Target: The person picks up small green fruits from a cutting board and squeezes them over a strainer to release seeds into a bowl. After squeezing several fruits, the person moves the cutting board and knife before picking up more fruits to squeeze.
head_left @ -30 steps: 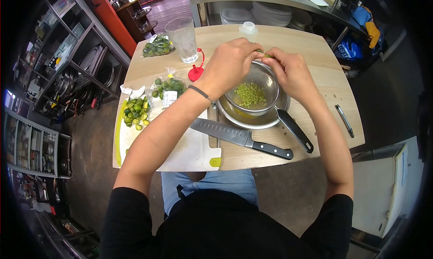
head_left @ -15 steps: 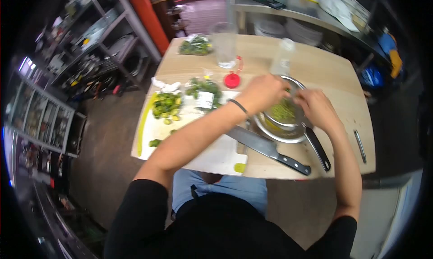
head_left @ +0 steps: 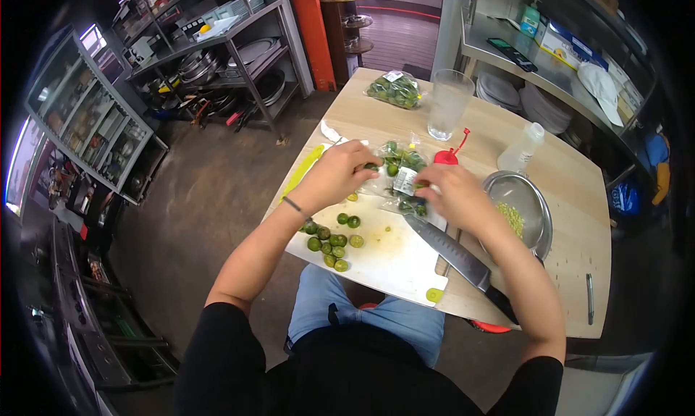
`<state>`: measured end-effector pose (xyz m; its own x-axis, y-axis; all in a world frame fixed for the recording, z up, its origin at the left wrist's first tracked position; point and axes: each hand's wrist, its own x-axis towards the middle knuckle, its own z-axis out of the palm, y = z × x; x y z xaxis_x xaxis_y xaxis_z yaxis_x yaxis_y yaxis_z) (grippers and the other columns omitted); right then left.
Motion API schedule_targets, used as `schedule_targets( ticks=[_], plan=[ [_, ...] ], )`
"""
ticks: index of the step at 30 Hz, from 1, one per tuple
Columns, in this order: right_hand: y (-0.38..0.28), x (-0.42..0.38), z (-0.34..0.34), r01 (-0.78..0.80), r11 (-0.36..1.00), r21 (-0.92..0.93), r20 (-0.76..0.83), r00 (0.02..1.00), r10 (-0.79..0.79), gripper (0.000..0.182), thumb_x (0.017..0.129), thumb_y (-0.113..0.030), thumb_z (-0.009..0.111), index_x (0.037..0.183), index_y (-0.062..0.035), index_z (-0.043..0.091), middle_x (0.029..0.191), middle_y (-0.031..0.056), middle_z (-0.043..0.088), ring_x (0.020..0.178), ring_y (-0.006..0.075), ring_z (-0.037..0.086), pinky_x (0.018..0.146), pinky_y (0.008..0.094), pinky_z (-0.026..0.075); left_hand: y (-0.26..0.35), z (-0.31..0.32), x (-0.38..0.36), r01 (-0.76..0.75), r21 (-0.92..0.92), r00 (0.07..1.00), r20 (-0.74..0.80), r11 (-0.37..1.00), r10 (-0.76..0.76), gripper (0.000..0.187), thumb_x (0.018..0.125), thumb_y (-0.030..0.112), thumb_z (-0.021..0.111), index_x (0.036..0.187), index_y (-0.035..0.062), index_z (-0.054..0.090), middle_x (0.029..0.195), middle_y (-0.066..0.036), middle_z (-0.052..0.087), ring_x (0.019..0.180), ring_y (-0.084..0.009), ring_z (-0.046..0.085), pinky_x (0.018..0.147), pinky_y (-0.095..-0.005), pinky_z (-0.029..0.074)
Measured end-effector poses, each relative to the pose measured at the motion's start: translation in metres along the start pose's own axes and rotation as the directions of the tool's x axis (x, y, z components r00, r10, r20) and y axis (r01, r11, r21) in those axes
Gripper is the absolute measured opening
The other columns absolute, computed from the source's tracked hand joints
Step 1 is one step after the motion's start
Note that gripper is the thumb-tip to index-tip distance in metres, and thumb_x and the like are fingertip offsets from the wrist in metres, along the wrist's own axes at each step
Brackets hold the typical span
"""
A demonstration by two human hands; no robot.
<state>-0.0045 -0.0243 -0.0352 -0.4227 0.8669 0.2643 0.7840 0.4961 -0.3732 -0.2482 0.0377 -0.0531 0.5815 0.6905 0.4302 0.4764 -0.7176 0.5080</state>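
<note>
A clear plastic bag of small green limes (head_left: pixel 407 159), with a white label, lies at the back of the white cutting board (head_left: pixel 405 267). My left hand (head_left: pixel 337 173) pinches the bag's left side, with a bit of green at its fingertips. On the other side, my right hand (head_left: pixel 455 199) has thumb and fingers closed on the bag's edge. Loose limes (head_left: pixel 333 244) lie in a cluster on the board's front left. A large knife (head_left: pixel 456 253) rests across the board's right edge, its handle partly under my right forearm.
Right of the board, a metal strainer (head_left: pixel 532 199) holds pale green bits. Behind stand a clear plastic jug (head_left: pixel 449 104), a red lid (head_left: pixel 446 157), a squeeze bottle (head_left: pixel 520 148) and another bag of limes (head_left: pixel 394 90). A metal pen-like rod (head_left: pixel 590 299) lies at the far right.
Both hands have left the strainer and moved left to the bag of limes. My view has turned, so the table sits further right. The front-left lime cluster shows more fully now.
</note>
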Motion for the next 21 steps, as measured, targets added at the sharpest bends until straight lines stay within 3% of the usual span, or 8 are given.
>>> schedule_targets(
  ticks=[3,7,9,13,16,18,19,21],
  plan=[
    [-0.027,0.044,0.032,-0.006,1.0,-0.016,0.105,0.994,0.008,0.014,0.083,-0.018,0.066,0.092,-0.0078,0.067,0.09,0.0121,0.067,0.088,0.0314,0.065,0.074,0.0449,0.053,-0.02,-0.014,-0.029,0.021,0.09,0.997,0.074,0.996,-0.028,0.02,0.078,0.011,0.074,0.096,0.0027,0.07,0.091,-0.012,0.065,0.074,-0.0254,0.065,0.07,-0.035,0.052],
    [-0.035,0.079,0.07,0.046,0.996,-0.079,0.085,0.996,-0.039,0.016,0.083,-0.017,0.068,0.096,-0.0075,0.068,0.091,0.0105,0.069,0.087,0.0314,0.065,0.073,0.0433,0.051,-0.047,-0.009,-0.055,0.139,0.077,0.984,0.099,0.987,-0.147,0.019,0.078,0.01,0.074,0.095,0.0029,0.07,0.091,-0.012,0.065,0.076,-0.0261,0.065,0.072,-0.0358,0.053],
    [-0.035,0.087,0.083,0.095,0.987,-0.127,0.027,0.995,-0.093,0.017,0.083,-0.018,0.066,0.097,-0.0089,0.069,0.086,0.0118,0.066,0.086,0.0315,0.066,0.073,0.0435,0.053,-0.054,-0.008,-0.062,0.035,0.117,0.999,0.012,0.993,-0.036,0.019,0.077,0.01,0.074,0.094,0.0032,0.07,0.09,-0.012,0.065,0.079,-0.0275,0.065,0.073,-0.0368,0.053],
    [-0.038,0.082,0.078,0.026,0.996,-0.089,-0.051,0.998,-0.031,0.017,0.084,-0.018,0.066,0.098,-0.0093,0.071,0.09,0.0116,0.068,0.087,0.0307,0.067,0.075,0.0435,0.054,-0.052,-0.003,-0.072,0.111,0.105,0.992,-0.068,0.988,-0.104,0.018,0.077,0.011,0.074,0.093,0.0032,0.07,0.088,-0.012,0.064,0.081,-0.0281,0.065,0.073,-0.037,0.053],
    [-0.042,0.065,0.06,-0.053,0.998,-0.046,0.028,0.998,0.055,0.019,0.084,-0.022,0.067,0.098,-0.0095,0.071,0.095,0.0117,0.069,0.088,0.0298,0.067,0.076,0.0431,0.054,-0.048,-0.006,-0.077,0.102,0.131,0.99,-0.108,0.986,-0.088,0.016,0.078,0.011,0.073,0.092,0.0043,0.071,0.087,-0.011,0.063,0.08,-0.0283,0.065,0.072,-0.0368,0.053],
    [-0.049,0.037,0.057,0.014,0.998,-0.062,0.291,0.957,0.004,0.021,0.085,-0.021,0.067,0.102,-0.0101,0.071,0.101,0.0091,0.068,0.087,0.0307,0.067,0.074,0.0426,0.054,-0.037,-0.01,-0.08,0.096,0.096,0.993,-0.083,0.991,-0.088,0.015,0.079,0.013,0.073,0.092,0.0059,0.071,0.088,-0.01,0.064,0.079,-0.0285,0.065,0.072,-0.0367,0.053],
    [-0.062,0.025,0.055,0.026,0.998,-0.062,0.351,0.937,-0.002,0.022,0.085,-0.023,0.067,0.103,-0.0104,0.07,0.1,0.0088,0.068,0.087,0.0306,0.067,0.073,0.0426,0.054,-0.034,-0.01,-0.082,0.094,0.092,0.993,-0.082,0.991,-0.087,0.015,0.079,0.013,0.073,0.092,0.0059,0.071,0.088,-0.01,0.064,0.079,-0.0285,0.065,0.072,-0.0367,0.053],
    [-0.078,0.004,0.066,0.08,0.986,-0.143,0.41,0.912,-0.015,0.024,0.084,-0.027,0.067,0.103,-0.0116,0.069,0.096,0.008,0.067,0.084,0.0292,0.068,0.071,0.042,0.055,-0.029,-0.011,-0.084,0.028,0.085,0.994,0.099,0.996,-0.036,0.019,0.078,0.018,0.075,0.093,0.0069,0.072,0.088,-0.01,0.066,0.079,-0.0289,0.065,0.072,-0.0377,0.053]
  ],
)
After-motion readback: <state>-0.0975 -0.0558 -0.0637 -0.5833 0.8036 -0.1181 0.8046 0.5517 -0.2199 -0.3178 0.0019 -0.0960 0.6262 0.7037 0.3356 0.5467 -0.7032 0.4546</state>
